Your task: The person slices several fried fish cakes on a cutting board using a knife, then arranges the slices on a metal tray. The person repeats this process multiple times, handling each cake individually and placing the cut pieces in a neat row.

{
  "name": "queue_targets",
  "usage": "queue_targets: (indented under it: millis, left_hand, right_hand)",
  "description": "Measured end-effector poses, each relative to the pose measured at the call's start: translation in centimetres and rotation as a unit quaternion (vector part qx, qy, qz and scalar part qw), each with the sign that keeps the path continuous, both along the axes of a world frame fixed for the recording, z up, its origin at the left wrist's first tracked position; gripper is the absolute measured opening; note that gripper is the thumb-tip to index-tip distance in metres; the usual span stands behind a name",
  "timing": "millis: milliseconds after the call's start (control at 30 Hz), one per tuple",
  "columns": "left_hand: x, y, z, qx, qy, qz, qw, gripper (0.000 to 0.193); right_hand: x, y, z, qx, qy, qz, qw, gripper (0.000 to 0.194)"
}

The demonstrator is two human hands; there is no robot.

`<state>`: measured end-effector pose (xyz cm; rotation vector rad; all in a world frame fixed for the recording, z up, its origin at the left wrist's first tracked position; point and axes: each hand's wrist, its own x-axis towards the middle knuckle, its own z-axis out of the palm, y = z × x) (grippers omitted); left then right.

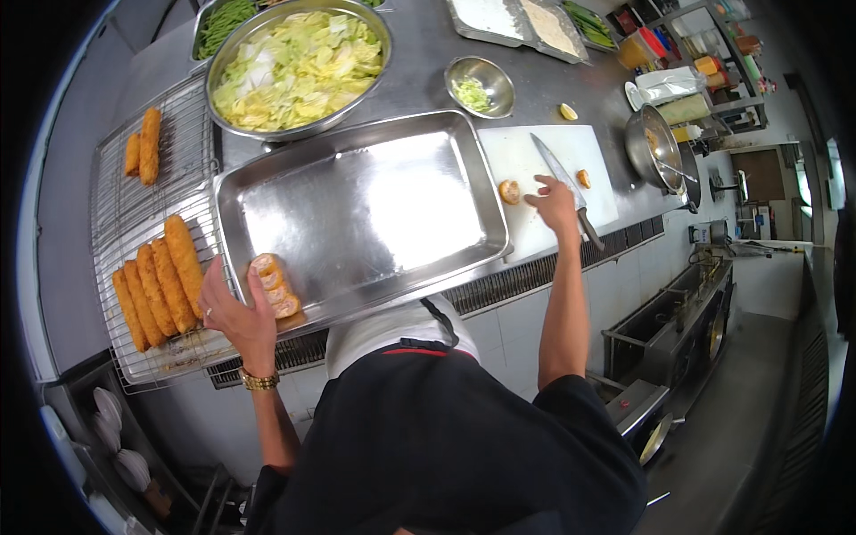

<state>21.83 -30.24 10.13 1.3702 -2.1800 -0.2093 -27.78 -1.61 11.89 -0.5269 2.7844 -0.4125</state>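
Note:
My left hand (237, 317) straddles the left wall of a shallow steel tray (361, 200), thumb inside and fingers outside. The thumb is against several slices of a breaded roll (273, 287) with a pale pink filling, set in a row in the tray's near left corner. My right hand (556, 204), empty with its fingers apart, is over a white cutting board (515, 147). A kitchen knife (552, 159) with a dark handle lies there, partly behind that hand. A cut roll piece (509, 192) is left of the fingertips, and a small end piece (584, 178) lies right of the blade.
A wire rack (107, 200) at left bears several whole breaded rolls (154, 284). Beyond the tray are a large bowl of cut cabbage (301, 73), a small steel bowl (498, 73) and a lemon wedge (568, 112). Another steel bowl (642, 150) with a utensil stands at right.

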Motion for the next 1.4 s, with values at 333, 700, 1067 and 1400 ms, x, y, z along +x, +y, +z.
queue_targets:
  millis: [333,700,1067,1400]
  left_hand:
    - [-6.8,5.8,3.3,-0.014,0.001,0.024,1.000,0.054]
    - [-11.8,13.3,2.7,0.002,0.006,0.049,0.999,0.053]
    - [-13.2,13.8,3.4,0.005,0.017,0.074,0.997,0.053]
    - [-12.9,13.9,3.5,-0.008,0.108,0.130,0.986,0.051]
  right_hand:
    - [-1.0,-1.4,-4.1,-0.054,-0.046,0.134,0.988,0.068]
    - [-2.6,-0.2,-5.0,-0.106,-0.054,0.228,0.966,0.044]
    - [-19.1,10.1,-1.0,-0.131,0.013,0.043,0.990,0.044]
    - [-22.9,12.9,-4.7,-0.094,-0.022,0.083,0.992,0.066]
